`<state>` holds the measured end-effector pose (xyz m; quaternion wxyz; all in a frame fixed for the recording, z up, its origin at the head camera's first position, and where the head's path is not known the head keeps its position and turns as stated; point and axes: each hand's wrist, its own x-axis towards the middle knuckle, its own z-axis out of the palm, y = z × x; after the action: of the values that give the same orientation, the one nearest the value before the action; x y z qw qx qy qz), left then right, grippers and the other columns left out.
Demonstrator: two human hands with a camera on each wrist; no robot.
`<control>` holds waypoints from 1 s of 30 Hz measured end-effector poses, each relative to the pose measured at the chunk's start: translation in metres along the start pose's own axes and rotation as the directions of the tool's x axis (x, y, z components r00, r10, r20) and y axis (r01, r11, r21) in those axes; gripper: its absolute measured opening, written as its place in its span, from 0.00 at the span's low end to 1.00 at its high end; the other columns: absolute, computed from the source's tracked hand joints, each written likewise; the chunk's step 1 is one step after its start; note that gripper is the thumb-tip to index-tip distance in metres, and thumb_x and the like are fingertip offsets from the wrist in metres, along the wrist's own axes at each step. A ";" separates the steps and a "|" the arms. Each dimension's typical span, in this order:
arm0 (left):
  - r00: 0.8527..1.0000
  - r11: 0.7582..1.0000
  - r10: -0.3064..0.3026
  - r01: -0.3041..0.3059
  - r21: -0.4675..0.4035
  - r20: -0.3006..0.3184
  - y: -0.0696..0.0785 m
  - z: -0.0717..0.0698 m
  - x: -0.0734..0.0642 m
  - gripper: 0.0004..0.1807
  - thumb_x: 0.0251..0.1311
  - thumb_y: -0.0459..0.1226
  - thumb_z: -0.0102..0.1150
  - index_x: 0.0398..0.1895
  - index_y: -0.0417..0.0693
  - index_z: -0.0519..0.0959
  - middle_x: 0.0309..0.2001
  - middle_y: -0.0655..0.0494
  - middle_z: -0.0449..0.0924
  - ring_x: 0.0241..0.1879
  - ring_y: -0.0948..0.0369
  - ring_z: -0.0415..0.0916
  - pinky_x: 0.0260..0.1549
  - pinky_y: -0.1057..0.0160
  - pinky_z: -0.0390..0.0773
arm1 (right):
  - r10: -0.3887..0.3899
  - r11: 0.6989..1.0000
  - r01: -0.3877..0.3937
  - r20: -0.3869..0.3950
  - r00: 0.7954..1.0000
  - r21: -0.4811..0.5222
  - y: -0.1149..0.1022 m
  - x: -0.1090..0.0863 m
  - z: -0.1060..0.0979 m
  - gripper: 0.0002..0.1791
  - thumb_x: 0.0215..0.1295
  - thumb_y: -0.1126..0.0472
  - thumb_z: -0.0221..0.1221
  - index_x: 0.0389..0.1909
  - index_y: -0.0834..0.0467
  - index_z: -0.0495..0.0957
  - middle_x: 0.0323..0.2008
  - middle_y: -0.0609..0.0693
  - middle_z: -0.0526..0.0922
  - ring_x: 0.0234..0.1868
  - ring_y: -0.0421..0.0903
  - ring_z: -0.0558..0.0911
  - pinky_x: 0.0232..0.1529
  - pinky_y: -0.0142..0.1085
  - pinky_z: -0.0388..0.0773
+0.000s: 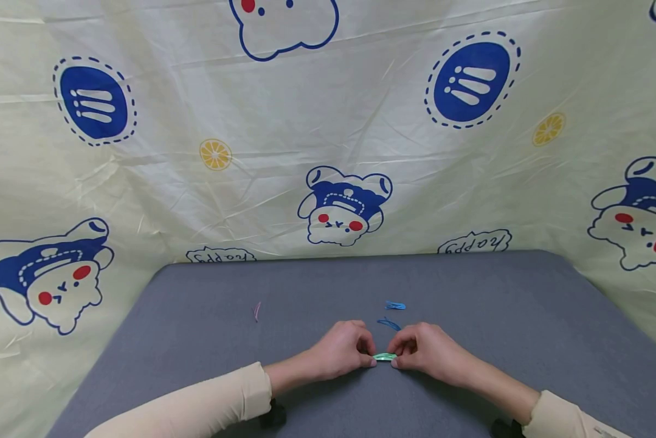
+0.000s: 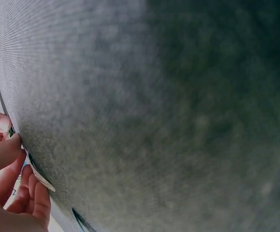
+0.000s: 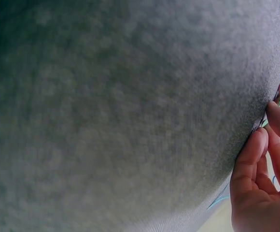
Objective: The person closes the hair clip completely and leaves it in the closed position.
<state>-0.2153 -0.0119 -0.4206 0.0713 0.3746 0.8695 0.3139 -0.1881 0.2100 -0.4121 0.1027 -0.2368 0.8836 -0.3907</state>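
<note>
Between my two hands a small bundle of thin green strands (image 1: pixel 385 357) lies stretched sideways, low over the grey table. My left hand (image 1: pixel 345 350) pinches its left end between thumb and fingers. At its right end, the thumb and fingers of my right hand (image 1: pixel 428 353) pinch it too. Only the middle of the bundle shows in the head view; both ends are hidden by fingertips. The left wrist view has my left hand (image 2: pixel 17 188) at its left edge, and the right wrist view has my right hand (image 3: pixel 260 188) at its right edge.
Just beyond the right hand lie a dark blue strand bundle (image 1: pixel 389 323) and a brighter blue bundle (image 1: pixel 396 305). A thin pink strand (image 1: pixel 257 312) is farther left on the grey table (image 1: pixel 207 340). A printed cloth (image 1: pixel 262 201) hangs behind the table.
</note>
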 end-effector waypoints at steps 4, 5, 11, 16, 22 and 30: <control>1.000 1.000 0.012 -0.012 0.009 0.002 -0.001 0.000 0.000 0.05 0.51 0.34 0.74 0.25 0.51 0.84 0.27 0.66 0.72 0.28 0.72 0.68 0.29 0.75 0.68 | 0.004 1.000 -0.004 0.004 1.000 0.000 0.000 0.000 0.000 0.05 0.56 0.62 0.70 0.33 0.53 0.85 0.26 0.41 0.80 0.27 0.37 0.77 0.27 0.32 0.74; 1.000 1.000 0.013 -0.013 0.011 0.002 -0.001 0.000 0.000 0.05 0.51 0.35 0.74 0.25 0.51 0.85 0.27 0.66 0.72 0.28 0.72 0.69 0.29 0.75 0.68 | 0.004 1.000 -0.004 0.005 1.000 0.001 0.000 0.000 0.000 0.05 0.56 0.62 0.70 0.33 0.53 0.85 0.26 0.41 0.80 0.27 0.37 0.77 0.28 0.32 0.74; 1.000 1.000 0.002 -0.002 -0.024 0.015 0.000 -0.004 0.000 0.04 0.52 0.35 0.73 0.27 0.49 0.85 0.28 0.66 0.73 0.29 0.73 0.70 0.31 0.75 0.70 | 0.003 1.000 -0.004 0.013 1.000 0.018 0.001 -0.001 -0.001 0.07 0.57 0.61 0.70 0.35 0.54 0.85 0.27 0.42 0.80 0.28 0.38 0.78 0.29 0.32 0.75; 0.999 0.997 -0.024 0.027 -0.079 0.043 0.002 -0.011 0.000 0.02 0.56 0.34 0.71 0.29 0.48 0.85 0.27 0.68 0.74 0.27 0.73 0.71 0.30 0.74 0.72 | 0.008 0.999 -0.009 0.021 1.000 0.040 0.001 -0.003 -0.004 0.08 0.57 0.59 0.70 0.37 0.55 0.85 0.27 0.42 0.81 0.28 0.38 0.78 0.29 0.32 0.75; 0.999 0.993 -0.029 0.034 -0.110 0.044 -0.001 -0.021 0.005 0.01 0.59 0.33 0.68 0.33 0.47 0.84 0.27 0.67 0.76 0.28 0.71 0.71 0.30 0.72 0.73 | 0.056 0.998 -0.056 -0.024 0.998 0.030 -0.001 -0.007 -0.015 0.08 0.62 0.59 0.67 0.40 0.57 0.84 0.30 0.44 0.82 0.31 0.40 0.78 0.31 0.33 0.75; 0.996 0.977 -0.089 0.090 -0.192 0.014 -0.006 -0.030 0.018 0.04 0.61 0.33 0.66 0.36 0.43 0.86 0.28 0.65 0.78 0.29 0.67 0.72 0.29 0.70 0.73 | 0.099 0.992 -0.113 -0.195 0.976 -0.059 0.000 -0.006 -0.020 0.09 0.62 0.60 0.66 0.43 0.56 0.84 0.33 0.41 0.83 0.34 0.40 0.80 0.34 0.34 0.77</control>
<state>-0.2422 -0.0177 -0.3985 0.1236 0.3272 0.8510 0.3918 -0.1907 0.2261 -0.3984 0.0297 -0.1542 0.9139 -0.3744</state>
